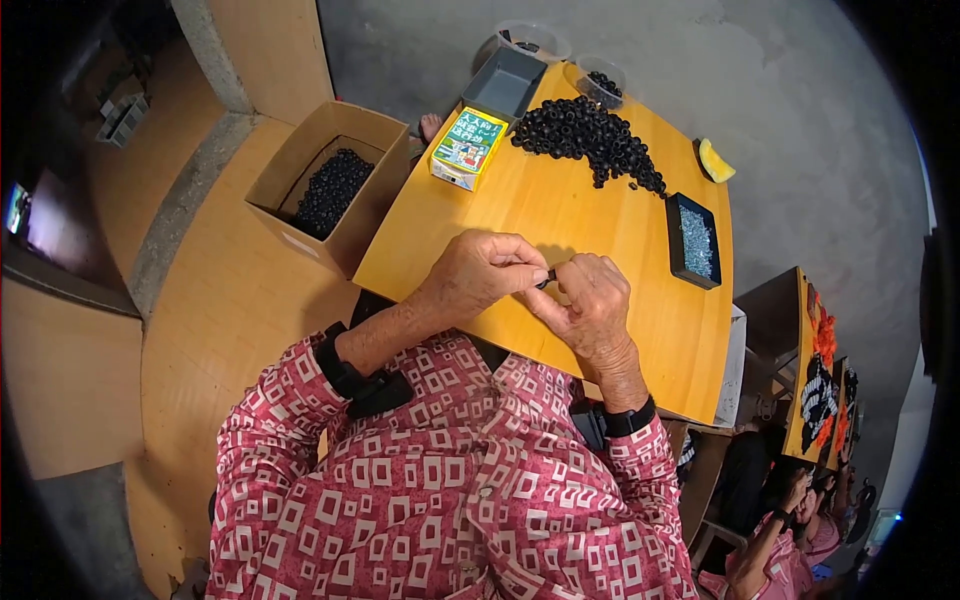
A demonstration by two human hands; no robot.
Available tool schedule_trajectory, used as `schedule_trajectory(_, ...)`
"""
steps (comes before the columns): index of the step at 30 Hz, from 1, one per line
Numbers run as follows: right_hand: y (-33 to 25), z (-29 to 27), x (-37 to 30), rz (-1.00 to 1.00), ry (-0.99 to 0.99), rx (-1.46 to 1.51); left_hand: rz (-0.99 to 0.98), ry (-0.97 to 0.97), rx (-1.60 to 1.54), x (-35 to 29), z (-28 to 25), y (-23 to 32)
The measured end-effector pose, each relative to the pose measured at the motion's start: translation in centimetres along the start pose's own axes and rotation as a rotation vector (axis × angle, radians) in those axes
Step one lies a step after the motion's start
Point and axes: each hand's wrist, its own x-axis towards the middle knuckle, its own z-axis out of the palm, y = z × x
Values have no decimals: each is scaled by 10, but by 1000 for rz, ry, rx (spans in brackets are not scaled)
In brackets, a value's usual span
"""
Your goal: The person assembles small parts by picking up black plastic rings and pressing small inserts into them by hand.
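Note:
Over the near edge of the yellow-topped table, my left hand (pixel 482 268) and my right hand (pixel 594 302) meet fingertip to fingertip. Both are closed in a pinch on one small black part (pixel 546 279), mostly covered by the fingers. Farther back lies a loose heap of black ring-shaped parts (pixel 585 135). To the right of my hands, a black tray (pixel 690 275) holds many tiny silvery pieces (pixel 697 240), too small to name. A green and yellow printed carton (pixel 468 142) stands at the table's left edge.
Left of the table is an open cardboard box (pixel 375 195) with black parts inside. A grey bin (pixel 505 82) and clear tubs (pixel 600 80) sit at the far end. A yellow curved object (pixel 716 161) lies at the right edge. Other people work at tables (pixel 800 430) lower right.

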Motion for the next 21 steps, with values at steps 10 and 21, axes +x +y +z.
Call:
schedule_trajectory(10,-4,-5,2,1,-51,-84,-35,-7,21,-1,-3,2)
schedule_trajectory(21,-2,10,-6,29,-67,33,-114,-28,-55,0,-5,-2)
